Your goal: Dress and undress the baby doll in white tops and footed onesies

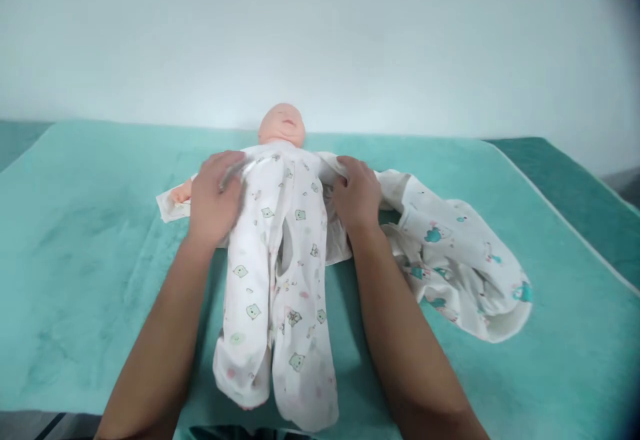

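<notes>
A baby doll lies face up with its head toward the wall. White footed baby pants, printed with small green bears, cover its front from chest to feet, with a slit at the crotch. My left hand curls its fingers and thumb around the left upper edge of the pants. At the opposite upper edge, my right hand pinches the cloth. A white top under the pants shows at both sides, and one doll hand pokes out of its sleeve beside my left wrist.
To the right lies a crumpled white baby garment with teal prints, close to my right forearm. A green padded cloth covers the table, up to the white wall behind. A darker green strip runs along the right.
</notes>
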The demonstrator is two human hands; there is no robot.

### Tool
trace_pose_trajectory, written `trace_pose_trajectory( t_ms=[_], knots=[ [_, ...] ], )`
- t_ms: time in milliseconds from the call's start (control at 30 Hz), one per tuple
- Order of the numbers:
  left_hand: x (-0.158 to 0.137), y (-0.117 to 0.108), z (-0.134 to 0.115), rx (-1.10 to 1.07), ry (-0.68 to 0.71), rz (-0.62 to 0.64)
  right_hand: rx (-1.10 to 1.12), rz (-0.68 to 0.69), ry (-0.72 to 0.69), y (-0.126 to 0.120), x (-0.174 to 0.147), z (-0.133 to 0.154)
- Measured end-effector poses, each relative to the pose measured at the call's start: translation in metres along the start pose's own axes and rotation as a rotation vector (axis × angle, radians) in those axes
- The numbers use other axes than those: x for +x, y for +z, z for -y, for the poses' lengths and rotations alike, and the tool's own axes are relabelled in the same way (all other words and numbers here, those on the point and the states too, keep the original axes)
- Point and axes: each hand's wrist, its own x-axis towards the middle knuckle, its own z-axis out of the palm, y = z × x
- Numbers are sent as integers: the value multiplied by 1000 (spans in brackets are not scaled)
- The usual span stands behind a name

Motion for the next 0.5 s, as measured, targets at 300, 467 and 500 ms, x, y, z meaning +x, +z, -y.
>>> trace_pose_trajectory(
  t_ms=[300, 467, 500],
  knots=[
    [65, 99, -98, 591, 356, 766, 77, 24, 168, 7, 14, -18],
    [76, 131, -106, 774, 272, 881, 152, 15, 194, 5, 16, -18],
    [77, 129, -106, 786, 273, 887, 170, -4, 218, 4, 16, -18]
  ],
)
